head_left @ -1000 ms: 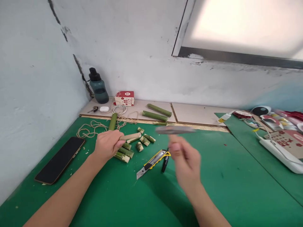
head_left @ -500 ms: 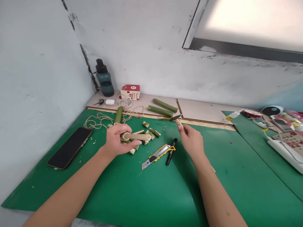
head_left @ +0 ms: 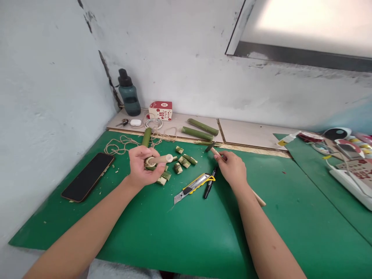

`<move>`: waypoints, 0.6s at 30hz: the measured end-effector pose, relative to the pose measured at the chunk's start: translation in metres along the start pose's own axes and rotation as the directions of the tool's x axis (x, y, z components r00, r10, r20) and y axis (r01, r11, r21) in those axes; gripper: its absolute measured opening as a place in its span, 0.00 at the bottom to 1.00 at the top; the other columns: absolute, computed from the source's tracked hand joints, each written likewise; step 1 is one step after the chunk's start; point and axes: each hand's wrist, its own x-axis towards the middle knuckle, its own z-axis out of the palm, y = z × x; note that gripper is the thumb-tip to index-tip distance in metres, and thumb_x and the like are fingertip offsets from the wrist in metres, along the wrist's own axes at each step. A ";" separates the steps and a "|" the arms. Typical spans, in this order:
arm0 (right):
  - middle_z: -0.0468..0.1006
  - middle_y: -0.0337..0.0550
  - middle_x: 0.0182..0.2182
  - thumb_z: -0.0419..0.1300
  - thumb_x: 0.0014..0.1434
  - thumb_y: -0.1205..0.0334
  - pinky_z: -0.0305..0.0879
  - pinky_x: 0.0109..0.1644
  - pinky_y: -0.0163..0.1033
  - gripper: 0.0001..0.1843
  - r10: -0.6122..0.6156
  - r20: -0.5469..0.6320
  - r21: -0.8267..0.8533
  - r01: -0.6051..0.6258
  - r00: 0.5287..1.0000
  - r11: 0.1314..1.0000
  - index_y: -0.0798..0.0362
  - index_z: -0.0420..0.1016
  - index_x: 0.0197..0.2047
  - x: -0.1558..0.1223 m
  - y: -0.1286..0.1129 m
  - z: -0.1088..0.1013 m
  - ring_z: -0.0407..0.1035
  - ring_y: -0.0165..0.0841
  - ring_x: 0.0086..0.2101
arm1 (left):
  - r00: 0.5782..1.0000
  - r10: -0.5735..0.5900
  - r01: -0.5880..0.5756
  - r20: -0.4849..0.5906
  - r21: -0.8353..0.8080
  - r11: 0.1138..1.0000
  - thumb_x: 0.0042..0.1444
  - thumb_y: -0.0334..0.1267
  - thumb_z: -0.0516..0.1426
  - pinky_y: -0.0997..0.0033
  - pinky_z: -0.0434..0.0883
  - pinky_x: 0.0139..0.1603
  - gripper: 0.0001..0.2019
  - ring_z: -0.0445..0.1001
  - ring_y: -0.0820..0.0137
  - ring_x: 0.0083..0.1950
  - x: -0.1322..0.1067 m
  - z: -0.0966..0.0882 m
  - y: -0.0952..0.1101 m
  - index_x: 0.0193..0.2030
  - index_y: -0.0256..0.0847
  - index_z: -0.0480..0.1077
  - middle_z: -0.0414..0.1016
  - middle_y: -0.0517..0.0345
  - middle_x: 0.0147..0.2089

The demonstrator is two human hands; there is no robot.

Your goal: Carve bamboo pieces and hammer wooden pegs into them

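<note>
My left hand (head_left: 140, 167) is closed around a green bamboo tube (head_left: 147, 136), whose far part shows beyond my fingers. From its near end, by my thumb, a pale wooden dowel (head_left: 162, 159) sticks out to the right; how deep it sits inside is hidden. My right hand (head_left: 232, 169) grips a small hammer (head_left: 210, 146) close below its dark head, the wooden handle running back under my wrist. Several short cut bamboo pieces (head_left: 185, 162) lie between the hands. Nearer me are a yellow-edged utility knife (head_left: 193, 186) with its blade out and a black marker (head_left: 209, 184).
On the green mat (head_left: 180, 236) a phone (head_left: 87, 177) lies at left, with loose twine (head_left: 120, 144) behind it. Along the wall stand a water bottle (head_left: 129, 95) and a red-white box (head_left: 161, 111), plus two longer bamboo lengths (head_left: 197, 133). A white power strip (head_left: 353, 188) is at right.
The dowel's free end has swung left and toward me as my left hand turned slightly. My right hand and the hammer have shifted a little left.
</note>
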 end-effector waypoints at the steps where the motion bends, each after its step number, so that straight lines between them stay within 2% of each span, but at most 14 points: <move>1: 0.82 0.47 0.43 0.53 0.69 0.47 0.50 0.34 0.39 0.20 0.003 -0.001 0.005 -0.003 1.000 1.000 0.47 0.80 0.52 0.001 0.001 -0.001 0.71 0.39 0.39 | 1.000 -0.013 0.013 -0.013 -0.016 1.000 0.65 0.38 0.61 0.79 0.62 0.24 0.19 0.62 0.79 0.20 0.000 0.000 0.001 0.53 0.49 0.53 0.52 0.76 0.24; 4: 0.83 0.47 0.40 0.54 0.67 0.45 0.51 0.33 0.40 0.21 0.028 -0.013 0.034 -0.027 1.000 0.999 0.48 0.80 0.49 0.005 0.006 -0.002 0.71 0.38 0.35 | 0.997 -0.051 0.053 -0.060 0.021 0.998 0.66 0.38 0.60 0.76 0.60 0.23 0.17 0.58 0.78 0.20 0.000 0.000 0.004 0.51 0.49 0.54 0.55 0.75 0.23; 8: 0.83 0.45 0.37 0.58 0.64 0.43 0.53 0.33 0.40 0.19 0.093 -0.006 0.076 -0.092 0.996 0.993 0.49 0.77 0.43 0.011 0.016 -0.003 0.70 0.36 0.31 | 0.990 -0.034 0.055 -0.140 0.145 0.988 0.66 0.42 0.60 0.73 0.61 0.25 0.17 0.55 0.79 0.19 0.001 -0.001 0.007 0.50 0.48 0.54 0.59 0.76 0.22; 10: 0.83 0.44 0.37 0.59 0.64 0.44 0.54 0.34 0.40 0.17 0.122 0.020 0.056 -0.123 0.992 0.991 0.48 0.77 0.41 0.013 0.020 -0.004 0.70 0.37 0.32 | 0.986 -0.026 0.054 -0.163 0.167 0.985 0.66 0.43 0.60 0.73 0.61 0.25 0.17 0.56 0.78 0.19 0.003 -0.001 0.008 0.50 0.48 0.53 0.60 0.76 0.22; 12: 0.83 0.46 0.41 0.60 0.64 0.47 0.58 0.36 0.41 0.14 0.109 0.004 0.021 -0.110 0.994 0.994 0.48 0.77 0.42 0.010 0.018 -0.008 0.73 0.41 0.38 | 0.985 -0.021 0.052 -0.174 0.177 0.983 0.65 0.42 0.60 0.73 0.61 0.25 0.16 0.57 0.79 0.18 0.006 -0.002 0.009 0.49 0.48 0.54 0.59 0.76 0.21; 14: 0.81 0.49 0.47 0.60 0.64 0.51 0.63 0.42 0.44 0.13 0.006 -0.085 0.036 -0.003 0.996 0.999 0.49 0.78 0.46 0.001 0.003 -0.017 0.73 0.46 0.47 | 0.985 -0.022 0.055 -0.172 0.190 0.980 0.66 0.41 0.59 0.72 0.62 0.24 0.16 0.58 0.79 0.18 0.008 -0.002 0.011 0.49 0.48 0.54 0.58 0.76 0.21; 16: 0.80 0.50 0.51 0.62 0.63 0.51 0.66 0.50 0.49 0.17 -0.184 -0.181 0.149 0.212 0.966 0.966 0.49 0.77 0.52 -0.016 -0.026 -0.031 0.71 0.48 0.52 | 0.989 -0.029 0.060 -0.148 0.211 0.976 0.65 0.41 0.60 0.72 0.62 0.23 0.16 0.59 0.79 0.18 0.008 -0.003 0.011 0.49 0.47 0.54 0.58 0.76 0.22; 17: 0.79 0.49 0.53 0.63 0.63 0.50 0.66 0.53 0.51 0.18 -0.311 -0.186 0.251 0.351 0.932 0.902 0.48 0.76 0.54 -0.026 -0.045 -0.040 0.72 0.47 0.52 | 0.991 -0.040 0.068 -0.129 0.218 0.974 0.65 0.41 0.60 0.71 0.61 0.23 0.16 0.60 0.79 0.18 0.007 -0.003 0.011 0.49 0.48 0.54 0.59 0.76 0.22; 18: 0.79 0.47 0.54 0.65 0.63 0.49 0.66 0.57 0.52 0.20 -0.434 -0.173 0.374 0.467 0.884 0.801 0.46 0.76 0.56 -0.037 -0.067 -0.048 0.72 0.45 0.53 | 0.992 -0.057 0.079 -0.109 0.216 0.973 0.65 0.41 0.60 0.71 0.61 0.22 0.17 0.60 0.78 0.18 0.005 -0.004 0.011 0.50 0.48 0.53 0.60 0.76 0.22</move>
